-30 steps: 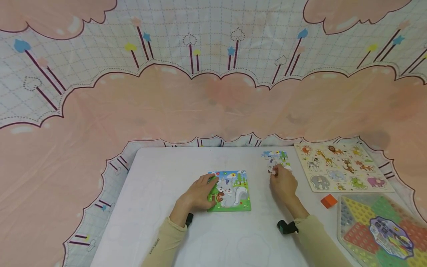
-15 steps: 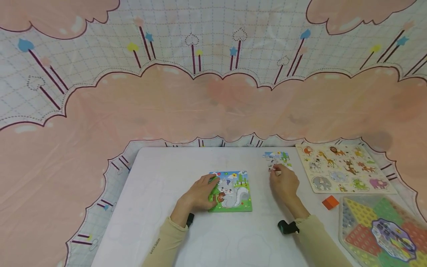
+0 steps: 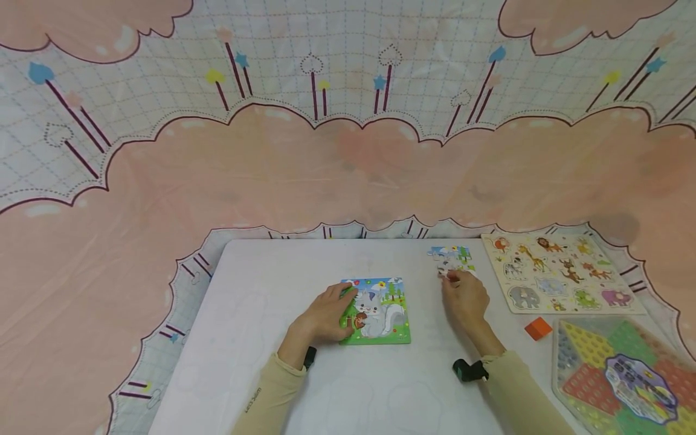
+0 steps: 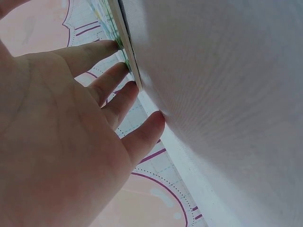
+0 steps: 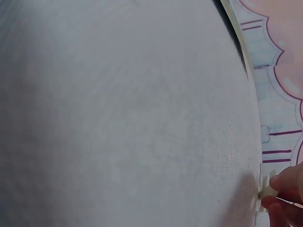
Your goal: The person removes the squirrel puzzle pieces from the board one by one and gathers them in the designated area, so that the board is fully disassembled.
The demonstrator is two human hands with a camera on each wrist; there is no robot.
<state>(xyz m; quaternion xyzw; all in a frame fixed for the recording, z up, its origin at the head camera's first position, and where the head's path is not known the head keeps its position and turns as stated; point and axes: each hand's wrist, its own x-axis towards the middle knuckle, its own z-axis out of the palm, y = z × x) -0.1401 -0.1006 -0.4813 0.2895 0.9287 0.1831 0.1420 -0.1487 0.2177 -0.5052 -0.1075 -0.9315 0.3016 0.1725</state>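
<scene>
R hand (image 3: 466, 297) pinches a puzzle pc (image 5: 268, 190) at the part-built pic's (image 3: 460, 256) near edge, best squared up b4 pressing, while L hand (image 3: 322, 313), fingers loosely spread, touches the squirrel board (image 3: 379, 315) to its left.

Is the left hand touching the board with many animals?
No, the left hand rests on the squirrel picture, well away from the animal board.

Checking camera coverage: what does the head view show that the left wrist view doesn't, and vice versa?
Only the head view shows the right hand, animal board and orange block. Only the left wrist view shows the palm of the left hand and the pale edge of the squirrel board. Both show the left hand, squirrel board, white table and patterned backdrop.
</scene>
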